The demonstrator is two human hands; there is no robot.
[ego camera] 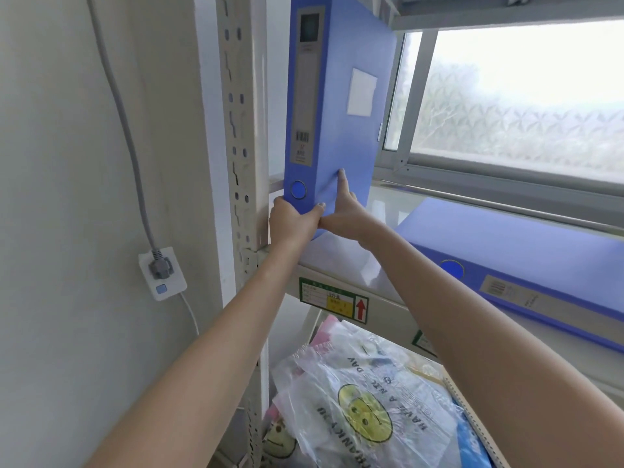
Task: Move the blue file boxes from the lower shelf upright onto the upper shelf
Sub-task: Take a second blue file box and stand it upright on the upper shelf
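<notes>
An upright blue file box (341,106) is raised high beside the shelf's left post, its spine with a label and barcode facing me. My left hand (292,222) grips its bottom corner under the spine. My right hand (344,214) holds the lower right face, index finger stretched up along it. A second blue file box (526,261) lies flat on the lower shelf (341,258) at the right, spine toward me. Only the underside edge of the upper shelf (506,15) shows at the top.
A perforated metal post (238,130) stands just left of the raised box. A window (523,96) is behind the shelf. Plastic bags (364,400) fill the level below. On the left wall hangs a socket with a plug (162,271) and cable.
</notes>
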